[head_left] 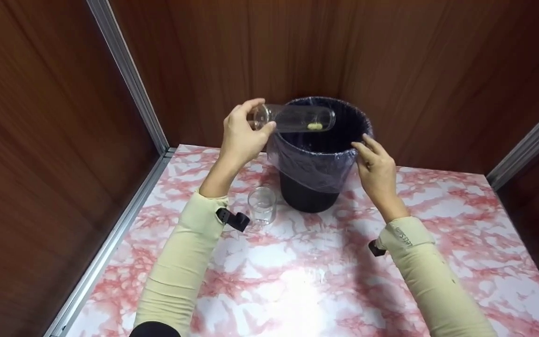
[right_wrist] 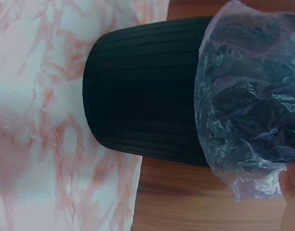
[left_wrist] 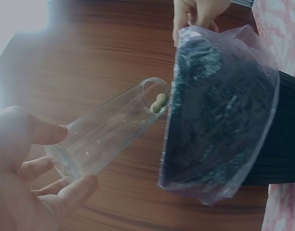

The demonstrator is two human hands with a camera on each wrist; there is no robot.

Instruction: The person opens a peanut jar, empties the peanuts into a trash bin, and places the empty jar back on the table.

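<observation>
My left hand [head_left: 246, 133] grips the base of a clear glass jar [head_left: 293, 117], which lies almost level above the opening of a black trash bin [head_left: 308, 194]. Inside the jar, close to its far end, is an unshelled peanut [left_wrist: 159, 103]. Small specks cling to the glass wall in the left wrist view. A thin translucent bin liner [head_left: 314, 168] is folded over the rim. On the right side, my right hand [head_left: 377, 168] pinches the lined rim with thumb and fingers. The bottom of the bin's inside is too dark to make out.
A clear drinking glass [head_left: 262, 206] stands upright on the table [head_left: 260, 262], just left of the bin. The tabletop has a red and white marbled pattern. Brown wood-grain panels [head_left: 204, 61] with metal edge strips close in the back and both sides.
</observation>
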